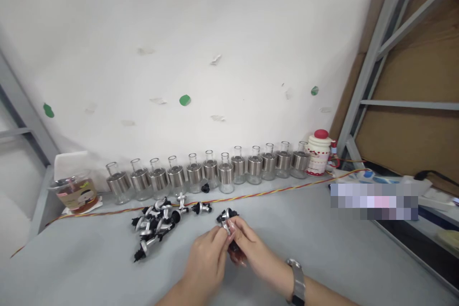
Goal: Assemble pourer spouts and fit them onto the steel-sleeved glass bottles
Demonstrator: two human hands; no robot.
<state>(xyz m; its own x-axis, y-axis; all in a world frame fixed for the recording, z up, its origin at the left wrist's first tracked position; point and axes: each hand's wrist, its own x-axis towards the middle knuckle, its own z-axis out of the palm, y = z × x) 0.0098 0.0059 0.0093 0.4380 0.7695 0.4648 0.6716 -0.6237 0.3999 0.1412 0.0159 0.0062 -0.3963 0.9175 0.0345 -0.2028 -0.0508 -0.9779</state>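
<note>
My left hand (207,259) and my right hand (251,247) meet low in the middle of the grey table (322,239). Both pinch one small black and silver pourer spout (226,217) between their fingertips. A watch sits on my right wrist (297,281). Just left of the hands lies a pile of several similar spouts (158,222). Behind them, along the wall, stands a row of several glass bottles with steel collars (211,172), without spouts.
A plastic cup of brown drink (74,193) stands at the far left. A white jug with a red lid (319,153) ends the bottle row. A red and yellow twisted cable (272,191) runs across the table. A grey metal frame (373,52) rises at right.
</note>
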